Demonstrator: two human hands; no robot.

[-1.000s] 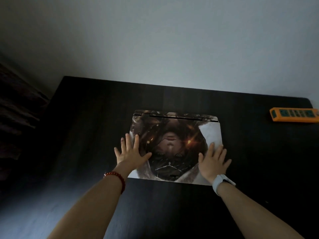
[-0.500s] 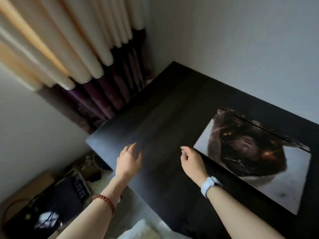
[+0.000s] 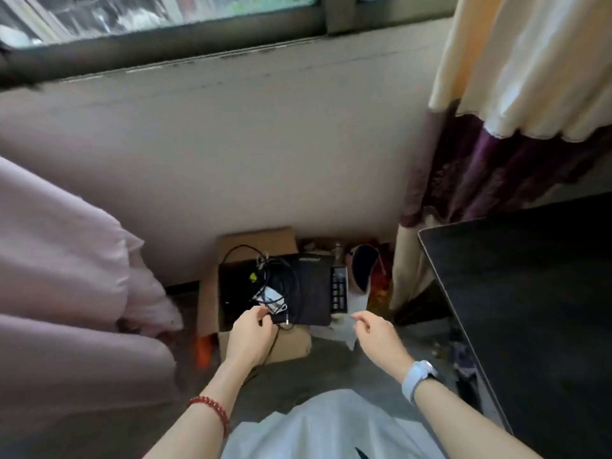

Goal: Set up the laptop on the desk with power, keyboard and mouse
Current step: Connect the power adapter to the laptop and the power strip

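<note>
On the floor under the window stands a cardboard box [image 3: 256, 240] holding a flat black pad [image 3: 313, 286] and a coil of black cable [image 3: 281, 279] with a small white packet. A black keyboard [image 3: 338, 290] pokes out at the pad's right edge. My left hand [image 3: 250, 337] is at the box's near side, with thumb and fingers pinched on the black cable, which trails down under the palm. My right hand [image 3: 377, 336] hovers just right of the box, fingers loosely curled and holding nothing. The dark desk [image 3: 530, 293] shows at the right. The laptop is out of view.
A cream and purple curtain [image 3: 496, 127] hangs beside the desk's corner. Pink bedding [image 3: 66, 260] fills the left side. A dark oval object [image 3: 362, 266] and small clutter lie between box and curtain. White cloth [image 3: 331, 425] covers my lap.
My view has swung left from the desk and laptop down to the floor. Both hands left the desk top and reached to the box; the left hand has closed on the cable.
</note>
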